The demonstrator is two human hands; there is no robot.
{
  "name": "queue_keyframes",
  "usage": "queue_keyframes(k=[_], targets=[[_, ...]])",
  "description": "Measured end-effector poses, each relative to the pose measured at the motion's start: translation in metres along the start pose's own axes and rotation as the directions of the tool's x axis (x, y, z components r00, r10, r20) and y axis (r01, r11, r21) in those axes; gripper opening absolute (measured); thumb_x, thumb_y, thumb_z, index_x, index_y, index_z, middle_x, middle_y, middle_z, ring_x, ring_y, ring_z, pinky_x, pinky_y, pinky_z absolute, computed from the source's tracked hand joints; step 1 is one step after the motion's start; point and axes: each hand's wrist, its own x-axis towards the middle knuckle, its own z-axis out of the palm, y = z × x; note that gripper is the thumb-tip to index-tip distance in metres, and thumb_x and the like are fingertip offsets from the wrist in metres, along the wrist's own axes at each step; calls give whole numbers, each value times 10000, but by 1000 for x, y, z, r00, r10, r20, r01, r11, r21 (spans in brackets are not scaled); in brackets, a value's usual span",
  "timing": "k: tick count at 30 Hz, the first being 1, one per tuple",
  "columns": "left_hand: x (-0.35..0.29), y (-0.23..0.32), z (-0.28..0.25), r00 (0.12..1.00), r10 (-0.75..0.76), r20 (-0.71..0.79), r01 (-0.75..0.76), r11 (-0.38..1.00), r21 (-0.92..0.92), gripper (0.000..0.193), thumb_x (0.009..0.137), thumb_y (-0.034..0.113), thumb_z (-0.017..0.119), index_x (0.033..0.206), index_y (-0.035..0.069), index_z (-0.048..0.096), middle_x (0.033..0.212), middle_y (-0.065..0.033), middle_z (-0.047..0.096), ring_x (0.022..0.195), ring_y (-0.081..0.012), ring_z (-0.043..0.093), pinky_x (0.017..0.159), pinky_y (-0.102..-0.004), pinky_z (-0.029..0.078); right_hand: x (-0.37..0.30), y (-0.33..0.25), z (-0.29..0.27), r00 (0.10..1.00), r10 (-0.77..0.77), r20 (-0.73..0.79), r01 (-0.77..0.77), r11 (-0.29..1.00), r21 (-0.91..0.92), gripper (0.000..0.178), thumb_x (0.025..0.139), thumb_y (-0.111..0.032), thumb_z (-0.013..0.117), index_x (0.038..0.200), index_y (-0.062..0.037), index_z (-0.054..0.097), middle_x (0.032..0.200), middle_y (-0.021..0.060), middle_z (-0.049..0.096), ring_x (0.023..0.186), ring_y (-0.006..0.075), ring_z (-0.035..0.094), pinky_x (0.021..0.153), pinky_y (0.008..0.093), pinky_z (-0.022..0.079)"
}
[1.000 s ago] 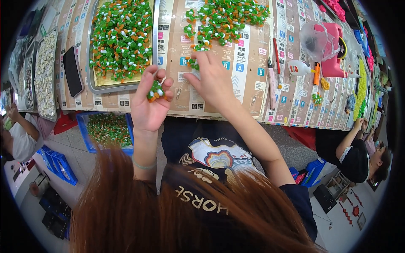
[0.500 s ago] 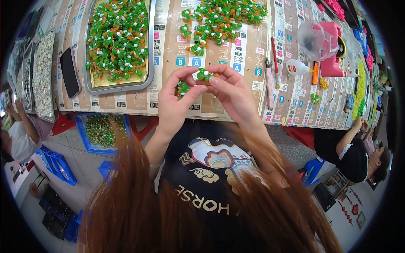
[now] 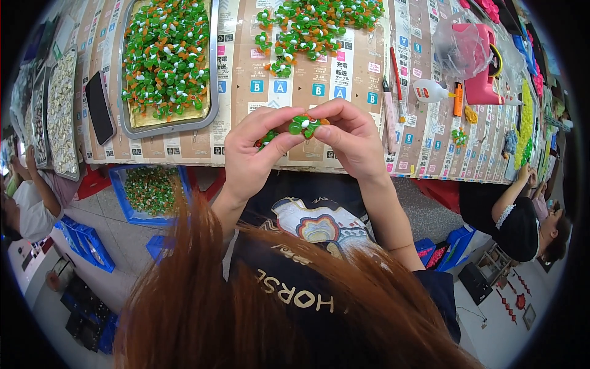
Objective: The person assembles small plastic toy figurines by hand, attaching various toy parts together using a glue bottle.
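A small shiny figure (image 3: 301,125) in green, white and orange is pinched between the fingertips of both hands, just above the table's near edge. My left hand (image 3: 253,147) grips its left side with thumb and forefinger. Another green piece (image 3: 265,140) is tucked in the curled fingers of that same hand, partly hidden. My right hand (image 3: 353,140) closes thumb and forefinger on the figure's orange end. Beyond the hands lies a loose heap of similar green, white and orange pieces (image 3: 313,31).
To the left, a grey-rimmed tray (image 3: 213,74) bears many such pieces, beside a dark phone (image 3: 100,107). At right are pens (image 3: 388,111), a white glue bottle (image 3: 430,91), an orange lighter (image 3: 458,99) and a pink tape dispenser (image 3: 482,86). A blue bin (image 3: 126,209) stands below; co-workers sit at both sides.
Both hands have come slightly nearer to me with the figure, which is turned and shows more of its green side. The view has shifted a little.
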Motion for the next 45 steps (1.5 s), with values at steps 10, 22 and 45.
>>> queue_keyframes(k=[10, 22, 45], targets=[[0, -5, 3, 945, -328, 3, 311, 895, -320, 253, 727, 25, 575, 979, 7, 557, 847, -17, 560, 708, -60, 485, 619, -178, 392, -3, -7, 5, 991, 82, -110, -79, 996, 36, 134, 788, -72, 522, 884, 22, 520, 787, 71, 569, 619, 95, 538, 575, 200, 444], [15, -17, 30, 792, -498, 354, 610, 622, -491, 265, 759, 18, 507, 1017, 40, 446, 805, -59, 512, 524, -36, 397, 386, -129, 286, -32, -33, -72, 672, -577, -464, 140, 714, -686, 324, 723, -79, 596, 1011, 1, 473, 814, 48, 500, 716, 91, 482, 623, 203, 392], [12, -50, 30, 845, -514, 148, 493, 641, -588, 305, 819, 89, 462, 1111, 7, 434, 946, -54, 514, 567, -45, 375, 425, -136, 286, -44, -1, -81, 937, 43, -346, -4, 994, 114, 260, 741, -106, 552, 967, -26, 453, 874, 60, 531, 789, 116, 507, 710, 252, 412]])
